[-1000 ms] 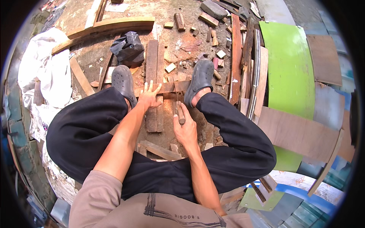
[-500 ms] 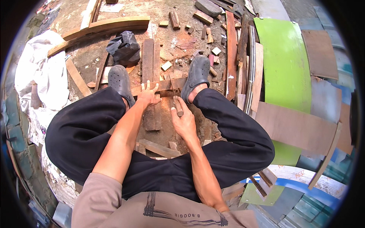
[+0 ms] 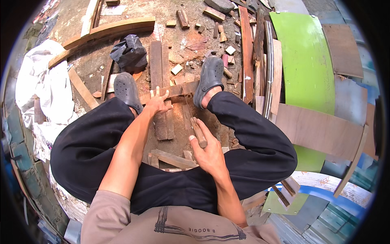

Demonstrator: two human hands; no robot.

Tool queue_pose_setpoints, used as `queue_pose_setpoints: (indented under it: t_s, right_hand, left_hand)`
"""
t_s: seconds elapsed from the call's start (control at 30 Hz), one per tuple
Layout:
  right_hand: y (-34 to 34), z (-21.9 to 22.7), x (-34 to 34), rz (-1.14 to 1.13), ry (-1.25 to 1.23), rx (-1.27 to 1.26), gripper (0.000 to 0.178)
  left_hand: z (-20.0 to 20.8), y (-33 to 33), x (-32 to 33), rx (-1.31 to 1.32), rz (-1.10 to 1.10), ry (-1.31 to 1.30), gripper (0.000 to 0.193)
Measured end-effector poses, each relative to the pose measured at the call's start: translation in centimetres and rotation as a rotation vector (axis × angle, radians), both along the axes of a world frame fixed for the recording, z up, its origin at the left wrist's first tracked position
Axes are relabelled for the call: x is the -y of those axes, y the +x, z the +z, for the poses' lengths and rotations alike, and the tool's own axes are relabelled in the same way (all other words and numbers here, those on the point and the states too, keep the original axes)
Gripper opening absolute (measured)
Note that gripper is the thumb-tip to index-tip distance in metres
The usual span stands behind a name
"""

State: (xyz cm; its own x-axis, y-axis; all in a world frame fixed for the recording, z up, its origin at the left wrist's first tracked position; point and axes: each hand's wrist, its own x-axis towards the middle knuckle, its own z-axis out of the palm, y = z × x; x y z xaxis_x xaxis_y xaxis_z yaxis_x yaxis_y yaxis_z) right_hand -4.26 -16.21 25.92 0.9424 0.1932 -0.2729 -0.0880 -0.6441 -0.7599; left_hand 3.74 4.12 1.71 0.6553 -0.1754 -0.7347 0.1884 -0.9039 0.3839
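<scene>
A short wooden plank (image 3: 187,88) lies crosswise between my two dark clogs, over a pair of boards (image 3: 156,61) on the ground. My left hand (image 3: 156,103) presses on the plank's left part, fingers spread. Closed around the straight wooden handle (image 3: 198,133) of a saw is my right hand (image 3: 209,152), nearer to me and to the right. The saw's thin blade (image 3: 188,106) runs away from me to the plank; seen almost edge-on, its teeth do not show, and I cannot tell how deep it sits.
A black plastic bag (image 3: 129,53) and long timbers (image 3: 118,27) are at the far left, with white cloth (image 3: 44,81) beyond my left knee. Small wood offcuts (image 3: 183,19) litter the far ground. On the right are stacked strips (image 3: 246,53) and a green panel (image 3: 304,61).
My right hand has drawn the saw back toward me and slightly right, showing more blade on the near side of the plank. My left hand stays on the plank.
</scene>
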Motion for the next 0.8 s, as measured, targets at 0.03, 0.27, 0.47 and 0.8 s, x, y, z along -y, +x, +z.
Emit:
queue_pose_setpoints:
  t_s: [0.03,0.27,0.47,0.8]
  right_hand:
    - [-0.5,0.5,0.2,0.007,0.009,0.006,0.057]
    - [2.6,-3.1,-1.9,-0.072,-0.079,-0.184,0.057]
    - [1.2,2.2,-0.8,-0.066,-0.007,-0.267,0.053]
    - [-1.1,0.3,0.9,0.025,-0.011,-0.025,0.056]
  left_hand:
    - [-0.6,-0.3,-0.2,0.024,-0.007,0.009,0.1]
    - [0.0,0.0,0.4,0.006,-0.007,-0.017,0.102]
    - [1.0,-0.4,0.3,-0.003,0.012,0.006,0.1]
    - [-2.1,-1.2,-0.3,0.051,0.041,-0.035,0.106]
